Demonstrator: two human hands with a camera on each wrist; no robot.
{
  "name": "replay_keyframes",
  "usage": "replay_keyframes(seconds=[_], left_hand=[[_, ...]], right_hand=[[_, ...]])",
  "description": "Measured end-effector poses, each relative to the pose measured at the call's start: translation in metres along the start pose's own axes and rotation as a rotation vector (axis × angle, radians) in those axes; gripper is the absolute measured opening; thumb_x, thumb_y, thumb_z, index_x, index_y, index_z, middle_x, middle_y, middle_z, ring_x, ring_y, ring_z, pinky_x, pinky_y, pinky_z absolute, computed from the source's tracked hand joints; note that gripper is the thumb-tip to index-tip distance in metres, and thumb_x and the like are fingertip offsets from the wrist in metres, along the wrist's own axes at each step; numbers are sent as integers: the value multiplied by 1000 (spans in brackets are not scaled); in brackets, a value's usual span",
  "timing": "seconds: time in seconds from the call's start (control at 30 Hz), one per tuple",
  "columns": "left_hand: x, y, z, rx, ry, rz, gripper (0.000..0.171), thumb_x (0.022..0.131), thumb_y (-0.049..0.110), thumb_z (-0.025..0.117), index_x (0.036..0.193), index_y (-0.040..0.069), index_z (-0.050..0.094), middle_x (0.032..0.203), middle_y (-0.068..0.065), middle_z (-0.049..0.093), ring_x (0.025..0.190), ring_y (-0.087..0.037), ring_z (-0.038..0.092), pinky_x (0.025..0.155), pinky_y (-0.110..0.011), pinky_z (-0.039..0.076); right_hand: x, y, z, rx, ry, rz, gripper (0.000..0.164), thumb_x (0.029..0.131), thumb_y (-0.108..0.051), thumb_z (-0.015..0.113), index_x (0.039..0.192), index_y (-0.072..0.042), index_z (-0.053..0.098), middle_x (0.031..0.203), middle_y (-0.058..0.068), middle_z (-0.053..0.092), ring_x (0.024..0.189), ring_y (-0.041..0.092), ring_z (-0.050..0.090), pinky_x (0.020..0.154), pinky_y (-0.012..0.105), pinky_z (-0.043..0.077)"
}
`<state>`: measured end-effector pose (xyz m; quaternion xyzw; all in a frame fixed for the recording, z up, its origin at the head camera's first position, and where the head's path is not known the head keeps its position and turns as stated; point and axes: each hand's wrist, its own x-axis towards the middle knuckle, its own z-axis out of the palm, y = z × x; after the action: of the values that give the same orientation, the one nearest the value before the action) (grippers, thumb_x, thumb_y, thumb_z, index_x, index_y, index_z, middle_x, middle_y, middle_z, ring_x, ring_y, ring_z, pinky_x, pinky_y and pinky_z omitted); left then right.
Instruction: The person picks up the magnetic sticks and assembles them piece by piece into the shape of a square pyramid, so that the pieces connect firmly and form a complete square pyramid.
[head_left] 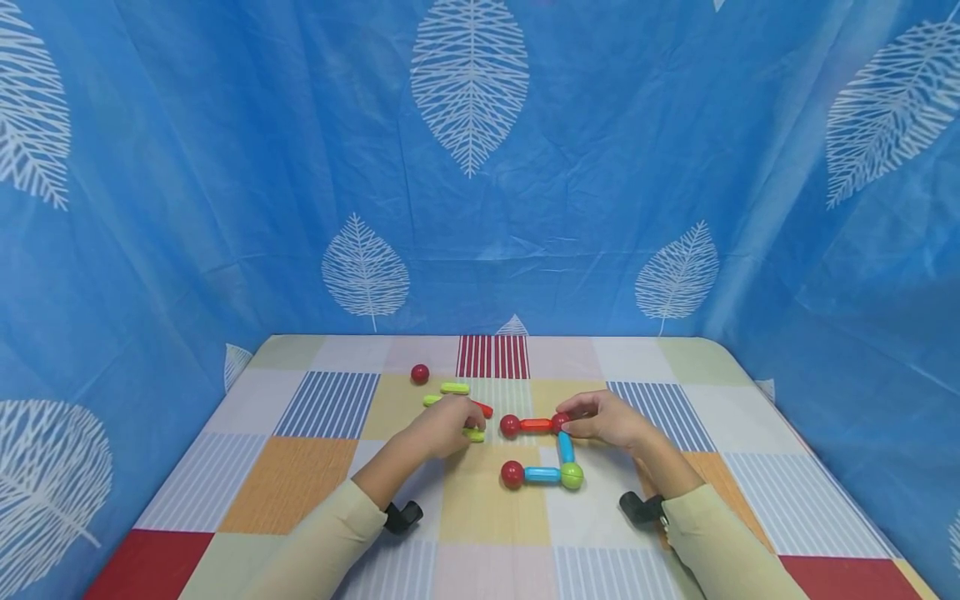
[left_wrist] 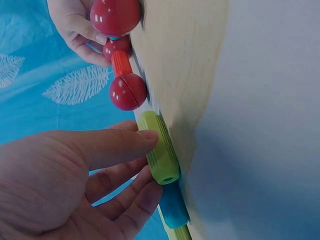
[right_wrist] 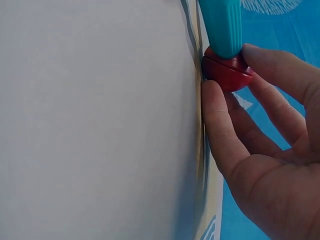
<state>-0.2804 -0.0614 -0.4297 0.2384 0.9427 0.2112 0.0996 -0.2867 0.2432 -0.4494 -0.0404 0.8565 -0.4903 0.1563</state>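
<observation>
My left hand (head_left: 448, 427) is low over the table at the loose sticks, thumb and fingers pinching a light-green stick (left_wrist: 159, 147). A blue stick (left_wrist: 174, 207) lies right by its lower end in the left wrist view. With its fingertips, my right hand (head_left: 611, 419) grips a red ball (right_wrist: 227, 77) at a corner of a joined, open-sided frame. From that ball, a red stick (head_left: 536, 425) leads left to another red ball (head_left: 510, 426). A blue stick (head_left: 566, 447) runs nearer to a green ball (head_left: 572, 476), then another blue stick (head_left: 542, 475) reaches a red ball (head_left: 512, 474).
Beyond my left hand lie light-green sticks (head_left: 454, 388) and a red stick (head_left: 486, 409), partly covered by the hand. A loose red ball (head_left: 420, 374) sits farther back. The table has a patchwork cloth (head_left: 495, 517); blue leaf-patterned curtains (head_left: 555, 250) surround it.
</observation>
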Motion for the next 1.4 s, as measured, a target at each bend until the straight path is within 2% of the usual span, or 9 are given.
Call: replay_keyframes(seconds=[0.2,0.43,0.63,0.83,0.97,1.1,1.23,1.4], left_hand=[[-1,-3,1,15,-10,35,31,85,-8,73,107,13,79,104,-1,76,94,-16,67,90,-34,60],[-1,-11,2,-24,-20,53,28,86,-4,75,107,16,79,103,1,75,91,-14,65,87,-31,61],[-1,-19,4,-148,-31,93,28,88,2,76,112,16,77,101,0,75,86,-13,64,79,-28,60],[-3,-25,6,-316,-27,132,24,89,4,77,106,20,79,107,3,76,96,-14,68,86,-33,60],[-4,-27,11,-430,-35,113,22,90,7,77,107,20,80,112,3,76,101,-16,69,86,-34,60],[-6,-24,15,-509,-40,89,21,90,10,77,110,16,80,110,2,77,97,-17,68,79,-30,58],[-6,-21,17,-543,-45,55,22,90,12,77,112,15,80,105,2,77,86,-17,65,69,-29,55],[-6,-12,19,-539,-29,-3,24,89,17,80,112,18,80,102,0,75,85,-17,63,65,-29,54]], right_hand=[[0,1,1,12,-10,-30,30,89,-9,78,118,-5,74,116,10,72,99,21,63,84,32,61],[0,1,1,23,-14,-38,31,88,-9,78,119,-5,74,116,11,72,98,21,64,84,33,61],[2,2,1,13,-17,-26,30,89,-9,78,118,-7,74,115,10,72,99,22,63,84,31,61],[1,0,-1,-18,-7,-16,29,89,-11,78,117,-10,75,115,7,72,100,22,62,85,32,60],[1,0,-1,-31,-2,-11,28,89,-12,78,117,-11,75,116,6,72,101,22,62,86,33,60],[1,1,-2,-21,-10,-22,28,89,-11,78,117,-10,75,116,6,72,101,22,62,86,33,60],[1,1,-2,-10,-17,-24,28,89,-11,78,118,-9,75,116,7,72,101,22,62,86,33,60],[2,3,-1,-3,-12,-14,28,89,-11,78,117,-9,75,115,7,72,101,22,63,86,33,61]])
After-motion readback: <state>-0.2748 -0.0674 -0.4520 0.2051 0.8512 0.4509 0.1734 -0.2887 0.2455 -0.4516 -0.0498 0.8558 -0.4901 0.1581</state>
